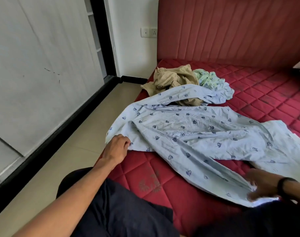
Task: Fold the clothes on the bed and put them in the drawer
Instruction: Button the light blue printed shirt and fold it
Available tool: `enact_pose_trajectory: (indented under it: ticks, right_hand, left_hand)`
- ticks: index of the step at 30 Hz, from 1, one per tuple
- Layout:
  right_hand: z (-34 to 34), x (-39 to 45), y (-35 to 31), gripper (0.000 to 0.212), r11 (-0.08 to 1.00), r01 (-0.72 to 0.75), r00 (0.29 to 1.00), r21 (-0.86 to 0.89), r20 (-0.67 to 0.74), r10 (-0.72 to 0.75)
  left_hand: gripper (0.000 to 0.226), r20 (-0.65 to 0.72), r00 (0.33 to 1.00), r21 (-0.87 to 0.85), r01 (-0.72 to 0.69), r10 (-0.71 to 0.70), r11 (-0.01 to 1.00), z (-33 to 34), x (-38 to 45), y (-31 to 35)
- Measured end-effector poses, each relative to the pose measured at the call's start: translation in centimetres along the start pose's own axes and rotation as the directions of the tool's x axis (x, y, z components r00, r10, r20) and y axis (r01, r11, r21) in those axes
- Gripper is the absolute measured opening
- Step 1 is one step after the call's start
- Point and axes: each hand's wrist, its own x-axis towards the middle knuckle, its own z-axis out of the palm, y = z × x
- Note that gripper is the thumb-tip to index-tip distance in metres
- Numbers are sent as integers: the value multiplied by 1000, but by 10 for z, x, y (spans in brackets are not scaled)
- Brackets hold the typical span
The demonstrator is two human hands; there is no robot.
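1. Light blue leaf-print shirt (193,132) lies spread and creased across the bed (258,93), from its left edge toward the near right; not folded yet.
2. Left hand (117,148) has its fingers curled into the shirt's hem at the bed's left edge, gripping the cloth. Right hand (263,184) is blurred at the shirt's near end by the near edge; fingers look spread flat on or around the fabric, real pinch unclear.
3. Risk: the left-held part sits right on the bed's left edge. A loose grip or a pull that way likely drops it to the floor (74,142).
4. Risk: one shirt sleeve (188,94) drapes over the khaki garment (171,79) near the far left corner. Dragging the shirt may haul the khaki piece and the green print garment (209,78) beside it along, or off the bed.
5. Risk: uneven tension between the two hands would lock creases into the fold, giving a crooked result.
6. No drawer in view, so putting away is still ahead; two more garments remain unfolded.
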Motion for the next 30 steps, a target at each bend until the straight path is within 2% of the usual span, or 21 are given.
enact_pose_trajectory:
  ticks: [4,8,9,11,13,15,16,17,19,20,21,22,24,27,29,30]
  right_hand:
    - [-48,-38,4,27,975,111,985,192,-153,-82]
    - [-83,-86,-19,39,952,306,916,21,-279,-288]
    - [-88,-103,-37,43,928,372,880,-16,-313,-358]
    - [-93,-139,-74,54,862,491,762,-128,-416,-496]
    - [-90,-161,-99,45,774,616,693,-145,-369,-620]
    - [-91,-168,-111,34,711,680,670,-181,-240,-702]
    - [-93,-167,-111,35,672,711,646,-208,-183,-741]
    - [-92,-163,-108,37,673,713,644,-197,-197,-740]
    - [-103,-154,-101,51,720,646,656,-256,-295,-694]
    - [-115,-155,-98,58,795,576,743,-193,-282,-607]
    - [-126,-150,-95,58,838,544,811,-51,-225,-540]
    - [-133,-141,-88,56,846,526,841,91,-206,-501]
    - [-150,-120,-57,54,868,434,881,242,-315,-353]
    - [-157,-71,-2,57,864,313,866,395,-491,-90]
    - [-150,-33,39,68,799,253,849,545,-521,86]
    - [-144,-11,60,63,753,215,843,622,-508,179]
  left_hand:
    - [28,-2,996,-67,90,-90,994,6,10,12]
    - [44,-82,980,-279,151,-181,948,2,12,13]
    - [47,-83,979,-335,146,-184,931,2,11,11]
    - [46,-48,985,-408,132,-166,903,2,11,12]
    - [45,-1,986,-480,146,-167,865,-2,15,21]
    - [45,24,984,-537,164,-179,828,-7,20,35]
    - [45,31,986,-549,155,-165,822,-8,21,41]
    - [44,43,988,-550,145,-146,822,-8,22,45]
    - [37,41,991,-529,131,-128,838,0,28,40]
    - [31,31,989,-540,137,-143,830,6,35,41]
    - [25,17,980,-548,174,-197,818,13,39,36]
    - [22,13,970,-560,207,-242,802,15,41,33]
    - [24,13,952,-611,250,-307,751,19,49,35]
    - [20,32,925,-719,285,-379,634,23,63,27]
    - [28,58,905,-775,308,-422,552,23,76,18]
    - [32,62,904,-779,309,-423,546,26,84,16]
